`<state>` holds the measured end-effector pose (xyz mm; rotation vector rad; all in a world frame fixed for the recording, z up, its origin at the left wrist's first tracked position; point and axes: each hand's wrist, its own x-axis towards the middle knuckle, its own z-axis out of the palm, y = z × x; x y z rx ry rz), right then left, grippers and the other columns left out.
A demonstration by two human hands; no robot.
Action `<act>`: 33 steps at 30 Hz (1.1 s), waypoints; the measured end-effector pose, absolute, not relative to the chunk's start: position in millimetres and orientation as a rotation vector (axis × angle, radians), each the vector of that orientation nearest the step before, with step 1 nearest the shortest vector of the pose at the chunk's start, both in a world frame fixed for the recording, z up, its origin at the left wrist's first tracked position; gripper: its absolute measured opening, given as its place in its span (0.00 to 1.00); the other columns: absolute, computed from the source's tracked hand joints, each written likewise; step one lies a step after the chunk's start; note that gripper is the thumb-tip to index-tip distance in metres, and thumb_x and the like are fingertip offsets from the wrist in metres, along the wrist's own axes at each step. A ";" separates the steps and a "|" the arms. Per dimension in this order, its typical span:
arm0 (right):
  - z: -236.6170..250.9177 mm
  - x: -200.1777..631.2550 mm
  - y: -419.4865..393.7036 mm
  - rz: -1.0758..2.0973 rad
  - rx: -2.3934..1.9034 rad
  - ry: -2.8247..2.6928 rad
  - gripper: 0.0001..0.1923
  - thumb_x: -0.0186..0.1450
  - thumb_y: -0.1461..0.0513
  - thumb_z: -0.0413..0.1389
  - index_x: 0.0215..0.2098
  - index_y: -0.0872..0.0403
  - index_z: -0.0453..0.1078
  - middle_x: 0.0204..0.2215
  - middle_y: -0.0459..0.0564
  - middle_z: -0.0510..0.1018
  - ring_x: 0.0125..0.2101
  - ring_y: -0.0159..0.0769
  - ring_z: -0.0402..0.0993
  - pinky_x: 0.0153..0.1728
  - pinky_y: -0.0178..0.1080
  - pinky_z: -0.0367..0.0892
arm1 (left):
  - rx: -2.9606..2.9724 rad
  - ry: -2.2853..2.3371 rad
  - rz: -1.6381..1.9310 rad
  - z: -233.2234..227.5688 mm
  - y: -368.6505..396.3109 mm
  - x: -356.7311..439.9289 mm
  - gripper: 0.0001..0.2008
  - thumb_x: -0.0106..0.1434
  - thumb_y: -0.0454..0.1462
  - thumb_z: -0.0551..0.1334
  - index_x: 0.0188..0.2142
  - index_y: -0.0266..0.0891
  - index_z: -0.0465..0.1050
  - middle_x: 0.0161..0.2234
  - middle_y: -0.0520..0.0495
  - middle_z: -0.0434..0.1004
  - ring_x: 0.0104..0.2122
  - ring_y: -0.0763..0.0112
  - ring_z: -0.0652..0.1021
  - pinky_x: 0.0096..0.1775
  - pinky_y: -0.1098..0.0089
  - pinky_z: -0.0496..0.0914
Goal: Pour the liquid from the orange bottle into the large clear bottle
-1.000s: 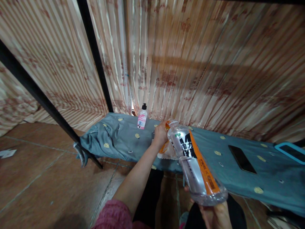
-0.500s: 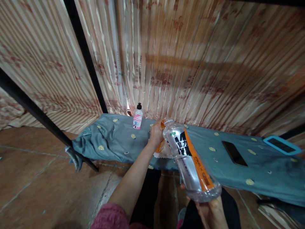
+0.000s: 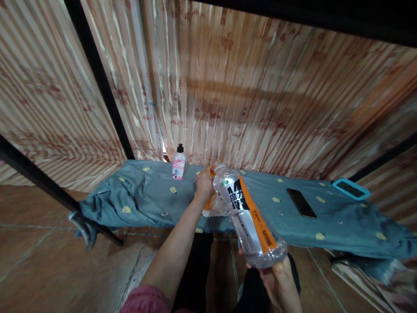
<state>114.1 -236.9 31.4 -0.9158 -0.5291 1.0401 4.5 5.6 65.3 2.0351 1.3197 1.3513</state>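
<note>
We are gripping one clear bottle (image 3: 247,219), its right hand (image 3: 280,282) fingers wrapping the base, left hand (image 3: 204,184) fingers closing on its cap. Its black-and-orange label is showing a big "M"; one pink-labelled pump bottle (image 3: 179,163) and two phones are lying on the tabletop (image 3: 146,200).

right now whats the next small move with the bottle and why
Probably twist the cap: the left hand is closed around the orange cap at the neck of the clear bottle, while the right hand grips its base, tilted over the blue cloth. Both ends are braced, so a small turn seems likely. Whether the cap is loose cannot be told.
</note>
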 end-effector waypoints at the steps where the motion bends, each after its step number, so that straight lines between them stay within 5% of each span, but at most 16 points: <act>1: 31.0 114.8 -236.8 1.038 -0.908 -0.539 0.25 0.53 0.53 0.65 0.47 0.49 0.67 0.32 0.49 0.82 0.27 0.43 0.79 0.30 0.43 0.73 | 2.038 1.324 1.349 64.8 6.0 4.4 0.10 0.61 0.40 0.57 0.35 0.38 0.75 0.34 0.45 0.78 0.36 0.64 0.77 0.38 0.68 0.70; 10: 36.4 113.4 -235.4 1.000 -0.952 -0.602 0.29 0.52 0.50 0.64 0.48 0.50 0.65 0.39 0.52 0.81 0.31 0.45 0.80 0.24 0.37 0.71 | 2.038 1.269 1.408 58.2 12.2 4.4 0.11 0.62 0.41 0.56 0.36 0.37 0.73 0.35 0.42 0.78 0.36 0.62 0.77 0.38 0.67 0.70; 25: 25.9 114.2 -235.5 0.990 -0.884 -0.515 0.22 0.52 0.54 0.66 0.42 0.47 0.67 0.36 0.48 0.82 0.26 0.40 0.79 0.25 0.38 0.72 | 2.041 1.233 1.412 56.9 16.0 6.5 0.08 0.59 0.38 0.57 0.32 0.37 0.73 0.31 0.45 0.77 0.32 0.66 0.75 0.35 0.69 0.68; 33: 30.0 111.4 -234.0 0.983 -0.875 -0.501 0.27 0.50 0.54 0.67 0.45 0.49 0.66 0.35 0.49 0.82 0.28 0.42 0.80 0.23 0.37 0.72 | 2.031 1.233 1.416 60.8 12.5 4.3 0.10 0.60 0.39 0.56 0.32 0.36 0.73 0.30 0.45 0.76 0.32 0.66 0.75 0.35 0.70 0.67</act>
